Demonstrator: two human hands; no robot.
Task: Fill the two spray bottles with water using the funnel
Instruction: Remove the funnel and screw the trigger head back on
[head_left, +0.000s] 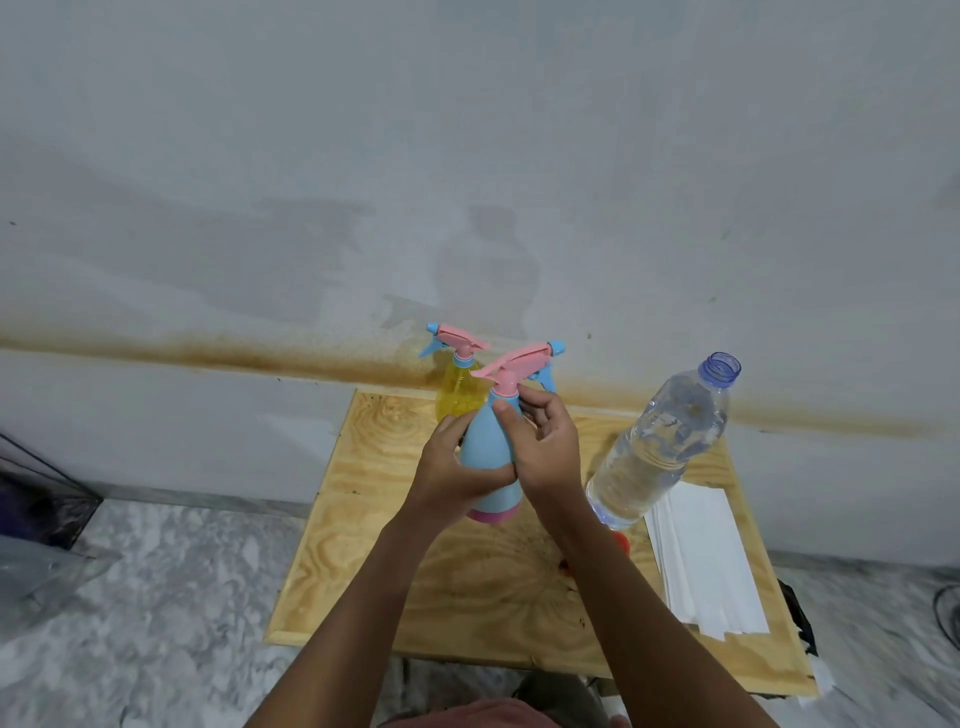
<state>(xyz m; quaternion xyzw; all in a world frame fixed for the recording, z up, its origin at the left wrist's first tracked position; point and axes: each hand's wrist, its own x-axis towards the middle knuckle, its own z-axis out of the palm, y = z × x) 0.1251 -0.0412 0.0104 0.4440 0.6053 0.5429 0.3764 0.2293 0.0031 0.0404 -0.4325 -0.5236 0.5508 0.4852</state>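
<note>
A blue spray bottle (485, 447) with a pink base and pink spray head stands on the wooden table (363, 545). My left hand (452, 475) grips its body from the left. My right hand (543, 441) pinches the collar just under the spray head with thumb and fingers. Behind it stands a yellow spray bottle (453, 392) with a pink and blue head, near the table's far edge. A clear plastic water bottle (657, 447), uncapped and partly full, stands to the right. An orange object (621, 543), mostly hidden behind my right forearm, lies near its base.
A stack of white paper sheets (704, 561) lies at the table's right side. The grey wall rises straight behind the table. A dark box (41, 499) sits on the marble floor at the left.
</note>
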